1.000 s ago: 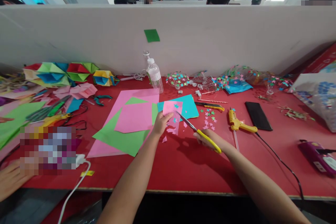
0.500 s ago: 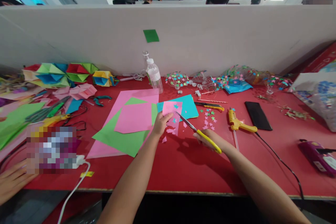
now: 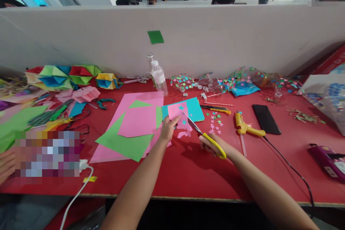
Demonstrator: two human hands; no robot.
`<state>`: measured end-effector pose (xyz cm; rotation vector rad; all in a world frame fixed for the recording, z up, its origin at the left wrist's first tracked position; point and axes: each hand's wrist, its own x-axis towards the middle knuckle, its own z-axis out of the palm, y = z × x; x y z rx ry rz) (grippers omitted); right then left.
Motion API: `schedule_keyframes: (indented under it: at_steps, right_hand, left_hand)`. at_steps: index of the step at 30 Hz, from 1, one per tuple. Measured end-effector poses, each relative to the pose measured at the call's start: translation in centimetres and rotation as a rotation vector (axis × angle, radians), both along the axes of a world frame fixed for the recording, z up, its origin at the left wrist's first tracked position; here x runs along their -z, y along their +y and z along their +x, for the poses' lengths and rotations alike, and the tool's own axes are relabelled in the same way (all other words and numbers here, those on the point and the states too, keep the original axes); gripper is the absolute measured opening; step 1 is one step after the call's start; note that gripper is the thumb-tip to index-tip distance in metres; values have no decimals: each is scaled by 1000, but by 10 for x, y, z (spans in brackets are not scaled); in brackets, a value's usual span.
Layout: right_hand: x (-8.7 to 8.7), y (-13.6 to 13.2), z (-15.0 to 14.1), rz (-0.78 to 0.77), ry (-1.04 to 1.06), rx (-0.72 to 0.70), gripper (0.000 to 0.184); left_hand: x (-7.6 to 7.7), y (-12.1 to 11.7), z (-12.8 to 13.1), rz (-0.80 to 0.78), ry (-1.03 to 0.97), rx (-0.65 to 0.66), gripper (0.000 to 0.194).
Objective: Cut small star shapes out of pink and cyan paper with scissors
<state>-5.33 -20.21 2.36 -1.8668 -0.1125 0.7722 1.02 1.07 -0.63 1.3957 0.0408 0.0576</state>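
My left hand (image 3: pixel 167 129) pinches the lower left edge of a small pink paper sheet (image 3: pixel 178 112) held just above the red table (image 3: pixel 188 172). My right hand (image 3: pixel 211 144) grips the yellow-handled scissors (image 3: pixel 206 137), whose blades point up and left into the pink sheet. Cut-out gaps show in the sheet's lower part. A teal sheet (image 3: pixel 195 107) lies under and behind it. Small paper stars (image 3: pixel 215 121) are scattered to the right of the scissors.
Large pink and green sheets (image 3: pixel 129 125) lie left of my hands. A water bottle (image 3: pixel 159 78) stands behind them, a yellow glue gun (image 3: pixel 244 126) and black phone (image 3: pixel 265 118) to the right. Folded paper shapes (image 3: pixel 64 75) crowd the far left, where another person's hand (image 3: pixel 5 167) rests.
The scissors have pushed further into the pink sheet and my hands have shifted a little. The other person's hand at the left edge has drawn back.
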Motion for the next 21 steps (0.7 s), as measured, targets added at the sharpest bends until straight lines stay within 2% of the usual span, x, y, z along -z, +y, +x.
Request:
schedule_keyframes:
  at_steps: [4, 9, 12, 21]
  right_hand:
    - [5, 3, -2, 110, 5, 20, 61]
    - [12, 6, -5, 188, -4, 26, 65]
    - [13, 10, -7, 200, -6, 42, 66]
    - [14, 19, -11, 143, 7, 105, 65]
  left_hand:
    - [3, -14, -6, -58, -18, -38, 35]
    - [-2, -21, -10, -154, 12, -40, 36]
    - [-6, -22, -11, -220, 16, -30, 33]
    - [-5, -27, -14, -279, 36, -62, 30]
